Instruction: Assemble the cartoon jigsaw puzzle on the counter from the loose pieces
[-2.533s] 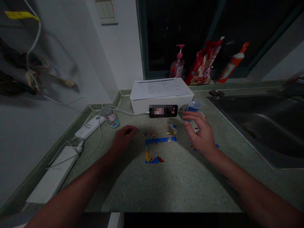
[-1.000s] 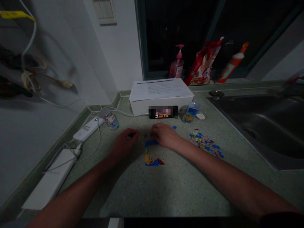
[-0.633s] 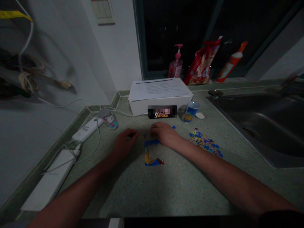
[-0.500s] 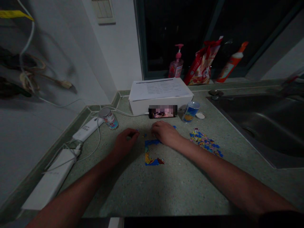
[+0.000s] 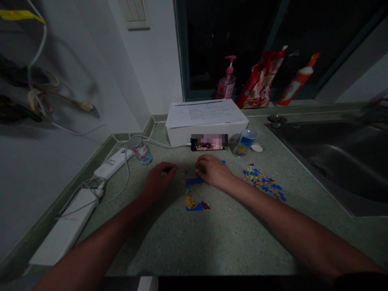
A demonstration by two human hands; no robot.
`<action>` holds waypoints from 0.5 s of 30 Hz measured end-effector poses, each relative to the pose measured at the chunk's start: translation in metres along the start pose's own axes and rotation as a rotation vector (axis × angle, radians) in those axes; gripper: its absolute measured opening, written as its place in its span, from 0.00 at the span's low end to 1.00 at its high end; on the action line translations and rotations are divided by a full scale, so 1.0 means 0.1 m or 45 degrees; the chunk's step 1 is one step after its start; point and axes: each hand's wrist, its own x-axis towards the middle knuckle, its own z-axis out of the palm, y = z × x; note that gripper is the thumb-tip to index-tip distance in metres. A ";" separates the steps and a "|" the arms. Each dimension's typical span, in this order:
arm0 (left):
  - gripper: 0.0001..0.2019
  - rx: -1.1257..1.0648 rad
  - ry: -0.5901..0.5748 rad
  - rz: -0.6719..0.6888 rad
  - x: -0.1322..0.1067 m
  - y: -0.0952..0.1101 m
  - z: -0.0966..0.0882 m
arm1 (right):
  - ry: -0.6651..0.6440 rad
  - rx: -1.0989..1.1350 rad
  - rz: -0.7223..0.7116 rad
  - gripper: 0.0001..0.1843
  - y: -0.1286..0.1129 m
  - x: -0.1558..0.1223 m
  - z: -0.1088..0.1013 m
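My left hand (image 5: 160, 177) rests on the counter left of the puzzle, thumb and forefinger pinched on a small puzzle piece (image 5: 177, 165), of which only a bit shows. Over the top right of a partly joined jigsaw puzzle (image 5: 189, 195) lies my right hand (image 5: 213, 169), its fingers curled down; what they hold, if anything, is hidden. The joined part forms a blue and yellow frame along the left, top and bottom. A loose piece (image 5: 185, 172) lies just above it, between my hands. Another blue piece (image 5: 223, 161) sits beyond my right hand.
Right of my right forearm spreads a pile of puzzle pieces (image 5: 265, 182). Behind stand a phone (image 5: 209, 144), a white box (image 5: 178, 135), a blue can (image 5: 245, 143) and its lid (image 5: 257, 148). A jar (image 5: 140, 150) and power strip (image 5: 68, 224) are left; a sink (image 5: 339, 161) is right.
The view has shifted very slightly. Both hands keep nearly the same place and grip, and the puzzle looks the same.
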 end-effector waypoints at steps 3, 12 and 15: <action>0.11 0.019 -0.013 0.004 0.00 0.01 0.00 | 0.002 0.014 0.009 0.06 0.01 0.03 0.00; 0.11 -0.010 -0.020 0.003 0.00 0.00 0.00 | -0.027 -0.003 0.035 0.07 -0.06 0.06 -0.04; 0.12 -0.010 -0.015 0.001 0.00 0.00 0.01 | -0.028 -0.057 0.059 0.06 -0.11 0.04 -0.08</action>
